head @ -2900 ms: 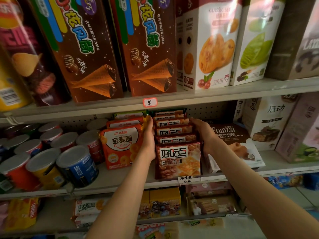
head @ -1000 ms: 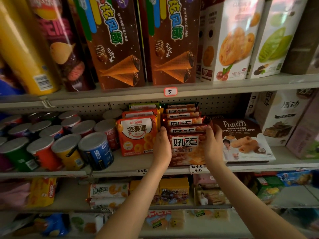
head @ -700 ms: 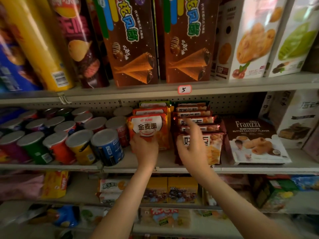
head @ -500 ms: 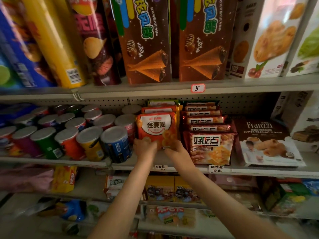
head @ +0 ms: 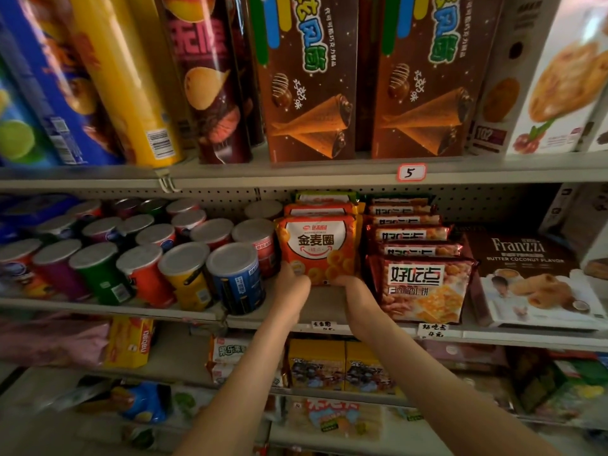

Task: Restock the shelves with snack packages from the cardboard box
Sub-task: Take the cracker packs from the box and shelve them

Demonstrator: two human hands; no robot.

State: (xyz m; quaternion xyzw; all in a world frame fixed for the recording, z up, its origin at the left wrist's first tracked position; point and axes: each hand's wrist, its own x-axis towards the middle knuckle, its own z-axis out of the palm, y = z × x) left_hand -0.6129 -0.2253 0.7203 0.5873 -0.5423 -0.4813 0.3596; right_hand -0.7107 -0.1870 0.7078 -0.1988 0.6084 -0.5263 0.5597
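Shelf [head: 324, 307], hands [head: 292, 284] [head: 353, 292] shifted onto orange packet [head: 317, 248]

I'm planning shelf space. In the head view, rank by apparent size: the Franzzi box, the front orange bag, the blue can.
1. Franzzi box
2. front orange bag
3. blue can
Bag and can look close; that order is unsure.

Open strip of shelf [head: 324, 304] out front of the orange packet [head: 317, 250]. Hemmed in left by the blue can [head: 235, 278], right by the red packets [head: 424, 287]. Upper shelf [head: 296, 174] low overhead, slim gap above the packets.
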